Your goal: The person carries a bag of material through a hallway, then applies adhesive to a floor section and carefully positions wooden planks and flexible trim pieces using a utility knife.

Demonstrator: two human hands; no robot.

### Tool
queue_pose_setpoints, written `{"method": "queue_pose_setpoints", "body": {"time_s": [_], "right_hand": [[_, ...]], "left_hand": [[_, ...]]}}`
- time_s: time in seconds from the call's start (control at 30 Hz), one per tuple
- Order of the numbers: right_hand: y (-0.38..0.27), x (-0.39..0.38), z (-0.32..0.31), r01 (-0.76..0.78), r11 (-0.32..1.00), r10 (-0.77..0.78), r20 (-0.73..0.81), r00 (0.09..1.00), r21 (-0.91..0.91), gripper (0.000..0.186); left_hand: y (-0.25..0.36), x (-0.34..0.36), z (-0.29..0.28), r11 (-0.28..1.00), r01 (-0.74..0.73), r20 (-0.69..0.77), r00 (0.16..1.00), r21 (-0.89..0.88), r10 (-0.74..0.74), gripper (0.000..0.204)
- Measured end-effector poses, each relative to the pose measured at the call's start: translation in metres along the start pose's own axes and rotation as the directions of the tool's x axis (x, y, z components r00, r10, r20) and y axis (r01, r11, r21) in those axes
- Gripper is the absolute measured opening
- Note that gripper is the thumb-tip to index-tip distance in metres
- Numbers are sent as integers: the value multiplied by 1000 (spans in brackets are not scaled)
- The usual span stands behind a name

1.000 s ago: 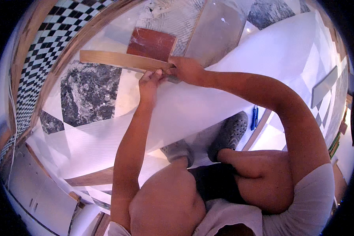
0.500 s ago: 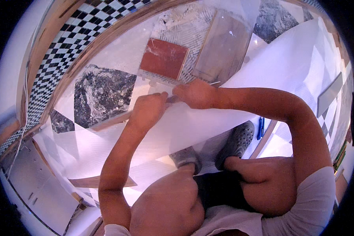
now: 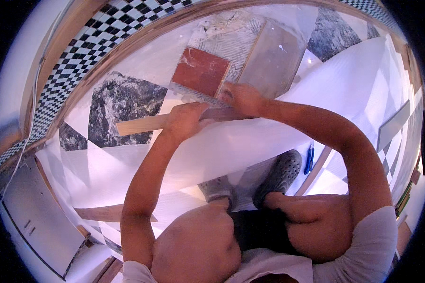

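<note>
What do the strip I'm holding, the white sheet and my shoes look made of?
Strip: probably wood; matte, tan left end. Sheet: likely thin plastic or foam; translucent, floor showing through. Shoes: perhaps molded rubber or foam; matte grey, with holes.

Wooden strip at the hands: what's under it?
A scuffed black floor square shows along both long edges of the wooden strip at its left end; white sheeting lies along the near edge farther right. What the strip itself covers can't be seen.

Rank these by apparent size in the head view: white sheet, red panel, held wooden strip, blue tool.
1. White sheet
2. Red panel and wooden strip: unsure, the strip is partly hidden
3. Blue tool
</note>
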State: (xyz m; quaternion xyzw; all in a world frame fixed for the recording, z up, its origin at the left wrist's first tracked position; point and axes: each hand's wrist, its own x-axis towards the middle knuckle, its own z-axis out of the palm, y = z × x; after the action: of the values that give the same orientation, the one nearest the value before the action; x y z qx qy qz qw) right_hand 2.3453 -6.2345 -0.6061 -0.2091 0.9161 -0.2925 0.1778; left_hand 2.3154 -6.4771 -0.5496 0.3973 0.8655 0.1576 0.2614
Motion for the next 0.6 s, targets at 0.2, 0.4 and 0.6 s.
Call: {"method": "queue_pose_setpoints", "body": {"time_s": [0.2, 0.4, 0.6], "right_hand": [[25, 69, 19, -291, 904, 196, -300, 934, -314, 90], [-1, 83, 18, -329, 881, 275, -197, 941, -341, 112], [75, 76, -24, -298, 904, 217, -274, 937, -306, 117]], "left_hand": [[-2, 4, 6, 999, 46, 58, 997, -20, -44, 50], [-12, 6, 15, 998, 36, -13, 999, -56, -37, 53], [-26, 13, 11, 999, 44, 26, 999, -6, -44, 55]]}}
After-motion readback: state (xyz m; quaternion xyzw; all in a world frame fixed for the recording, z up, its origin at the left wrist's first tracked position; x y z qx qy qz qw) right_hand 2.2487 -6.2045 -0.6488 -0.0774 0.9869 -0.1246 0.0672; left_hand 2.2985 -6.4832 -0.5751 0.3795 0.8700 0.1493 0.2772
